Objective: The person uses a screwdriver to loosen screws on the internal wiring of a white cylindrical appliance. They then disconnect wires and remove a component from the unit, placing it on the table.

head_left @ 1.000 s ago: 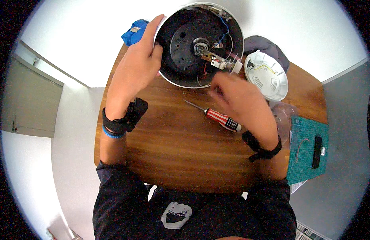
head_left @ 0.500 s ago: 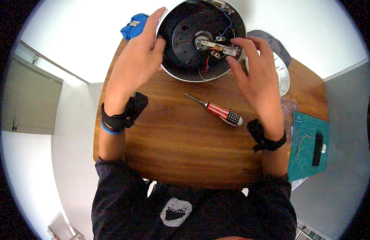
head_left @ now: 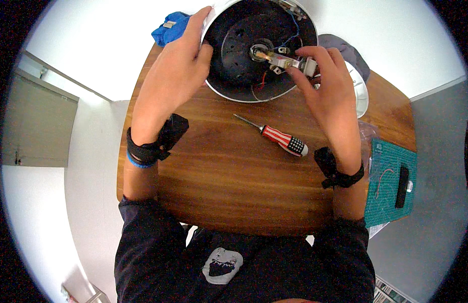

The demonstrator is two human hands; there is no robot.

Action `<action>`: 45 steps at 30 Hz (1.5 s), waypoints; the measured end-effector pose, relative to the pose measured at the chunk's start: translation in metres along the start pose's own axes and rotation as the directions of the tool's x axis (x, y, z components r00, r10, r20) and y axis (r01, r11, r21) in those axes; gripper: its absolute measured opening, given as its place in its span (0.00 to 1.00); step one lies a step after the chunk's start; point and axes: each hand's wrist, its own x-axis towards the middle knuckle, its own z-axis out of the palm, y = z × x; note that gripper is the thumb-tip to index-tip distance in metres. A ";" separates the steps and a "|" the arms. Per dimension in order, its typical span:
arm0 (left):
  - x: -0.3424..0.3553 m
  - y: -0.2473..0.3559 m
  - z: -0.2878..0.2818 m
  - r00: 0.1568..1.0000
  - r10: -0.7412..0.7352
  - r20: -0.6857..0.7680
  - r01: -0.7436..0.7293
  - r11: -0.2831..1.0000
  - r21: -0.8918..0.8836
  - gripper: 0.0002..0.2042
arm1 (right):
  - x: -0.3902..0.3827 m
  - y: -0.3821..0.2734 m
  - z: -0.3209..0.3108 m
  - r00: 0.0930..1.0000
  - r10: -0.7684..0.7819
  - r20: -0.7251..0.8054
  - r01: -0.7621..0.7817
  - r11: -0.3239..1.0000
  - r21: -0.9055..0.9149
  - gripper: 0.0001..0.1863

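A round white appliance body with a black inside, looking like an opened rice cooker (head_left: 239,76), is tipped toward me at the table's far side. My left hand (head_left: 181,63) grips its left rim, thumb on the near side and fingers reaching up around the edge. In its middle is a round metal fitting, with blue and red wires around it. My right hand (head_left: 327,76) pinches a metal-and-white switch lever (head_left: 287,61) between thumb and fingers at the right rim; its inner end reaches the central fitting. A screwdriver (head_left: 284,140) with a red, white and black handle lies nearer me.
The wooden table (head_left: 234,187) carries a green cutting mat (head_left: 388,189) at right, with a black bar (head_left: 402,187) and a thin wire on it. Behind my right hand are a white round cover (head_left: 359,91) and a grey cloth item (head_left: 347,50). A blue cloth bundle (head_left: 169,31) sits far left.
My right hand has closed on the switch lever and its outer end has been raised and turned toward me. The appliance body has shifted slightly right. My left hand keeps its grip.
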 end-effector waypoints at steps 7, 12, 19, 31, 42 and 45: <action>0.001 -0.003 0.004 0.997 0.076 -0.014 -0.076 0.996 0.044 0.31 | 0.005 -0.004 0.006 1.000 0.000 0.017 0.000 1.000 0.020 0.16; -0.001 -0.001 0.006 0.997 0.070 -0.045 -0.065 0.993 0.104 0.31 | 0.009 0.002 0.009 0.998 -0.059 -0.017 0.058 0.997 -0.052 0.16; -0.002 0.001 0.010 0.994 0.092 -0.052 -0.089 0.994 0.059 0.31 | 0.014 -0.002 0.008 0.994 -0.105 -0.027 0.104 0.994 -0.025 0.15; -0.004 0.005 0.012 0.986 0.148 -0.079 -0.141 0.986 0.089 0.32 | 0.013 0.007 0.006 0.991 -0.135 -0.007 0.134 0.989 -0.058 0.16; -0.005 0.006 0.007 0.994 0.097 -0.042 -0.092 0.990 0.107 0.32 | 0.009 0.016 -0.017 0.993 -0.035 0.114 0.038 0.999 -0.023 0.25; -0.003 0.002 0.005 0.995 0.091 -0.045 -0.085 0.990 0.108 0.32 | 0.010 0.006 -0.025 0.975 0.123 0.187 -0.116 0.992 -0.048 0.27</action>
